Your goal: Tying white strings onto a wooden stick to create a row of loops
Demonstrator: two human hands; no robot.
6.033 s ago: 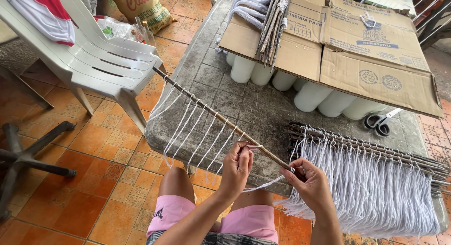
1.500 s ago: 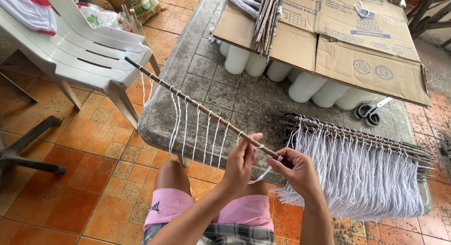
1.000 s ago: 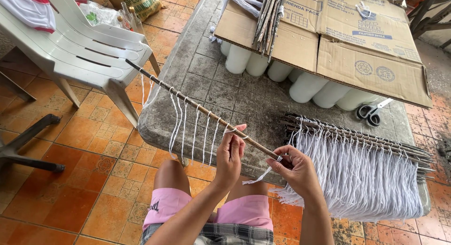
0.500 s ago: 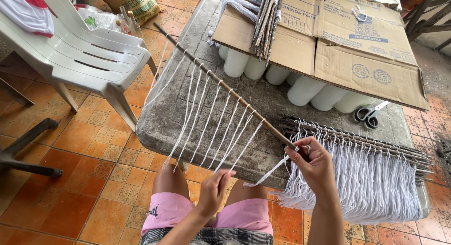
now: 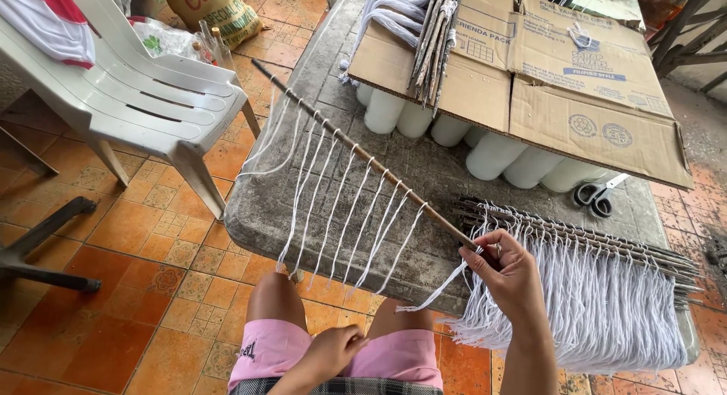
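While right hand (image 5: 509,274) grips stick (image 5: 356,149) end, stick slants over tabletop (image 5: 424,175) | white strings (image 5: 341,213) hang from stick | left hand (image 5: 329,353) on lap below stick, grip state unclear.

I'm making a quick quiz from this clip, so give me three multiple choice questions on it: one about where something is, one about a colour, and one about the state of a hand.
1. Where do the scissors lie?
A. on the white chair
B. on the stone table beside the cardboard
C. on the floor

2. What colour are the strings hanging from the stick?
A. white
B. red
C. green

3. What is the right hand doing?
A. resting open on the lap
B. gripping the near end of the stick
C. holding the scissors

Answers:
1 B, they lie on the table by the cardboard's right edge.
2 A, every strand is white.
3 B, its fingers close around the stick's end, while the left hand is down at the lap.
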